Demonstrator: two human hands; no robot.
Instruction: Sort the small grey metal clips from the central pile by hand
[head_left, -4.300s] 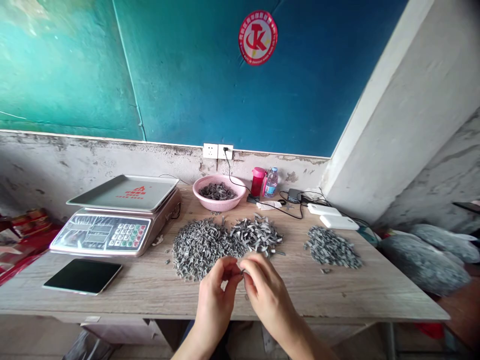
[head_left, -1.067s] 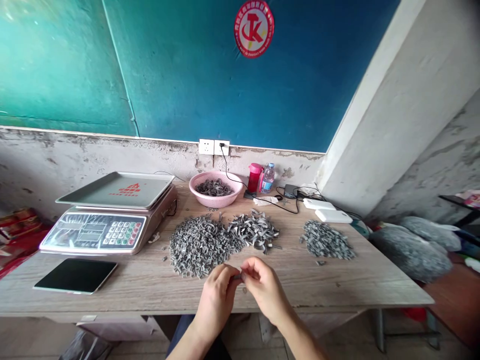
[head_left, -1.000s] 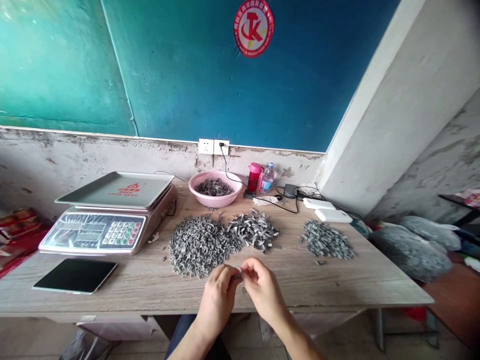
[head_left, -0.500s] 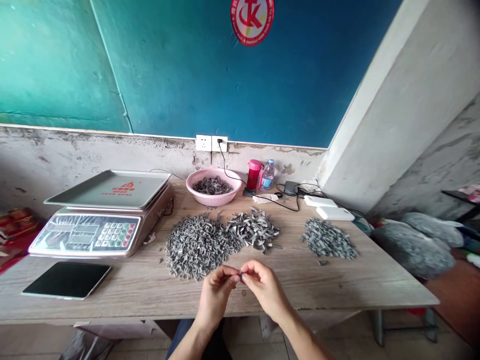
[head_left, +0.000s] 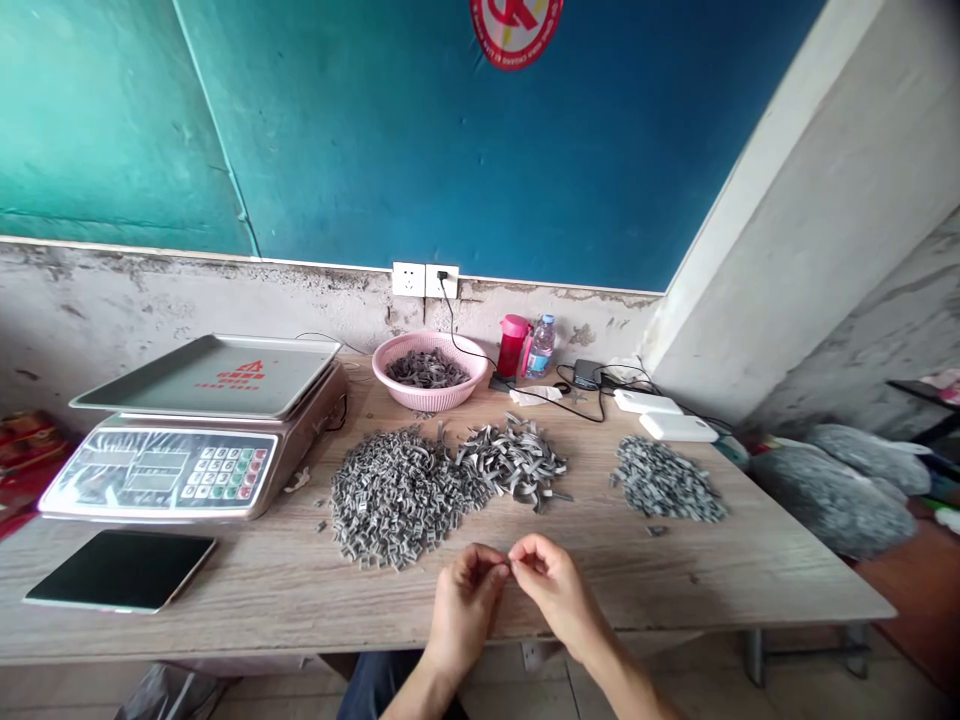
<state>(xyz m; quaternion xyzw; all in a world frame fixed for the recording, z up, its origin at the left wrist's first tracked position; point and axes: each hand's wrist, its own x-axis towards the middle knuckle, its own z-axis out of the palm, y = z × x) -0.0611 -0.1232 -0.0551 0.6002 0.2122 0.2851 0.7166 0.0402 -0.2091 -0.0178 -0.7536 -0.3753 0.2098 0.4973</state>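
My left hand [head_left: 466,600] and my right hand [head_left: 553,592] meet at the fingertips above the front of the wooden table [head_left: 300,610]. Both are pinched closed; whatever lies between the fingertips is too small and hidden to name. Behind my left hand spreads a heap of small grey clips [head_left: 397,495]. A pile of grey strips [head_left: 514,458] touches its right side. Farther right lies a separate pile of small grey pieces [head_left: 666,480], with one loose piece in front of it.
A pink basket [head_left: 390,392] of dark strips stands at the back. To the left are a scale [head_left: 157,470] and a black tablet [head_left: 120,570]. A red cup [head_left: 512,345], a water bottle [head_left: 540,350], cables and white boxes [head_left: 679,428] line the back right.
Both hands have shifted a little right and nearer the table's front edge, still pinched together. The dark bit seen between the fingertips before no longer shows clearly. The camera view has moved slightly.
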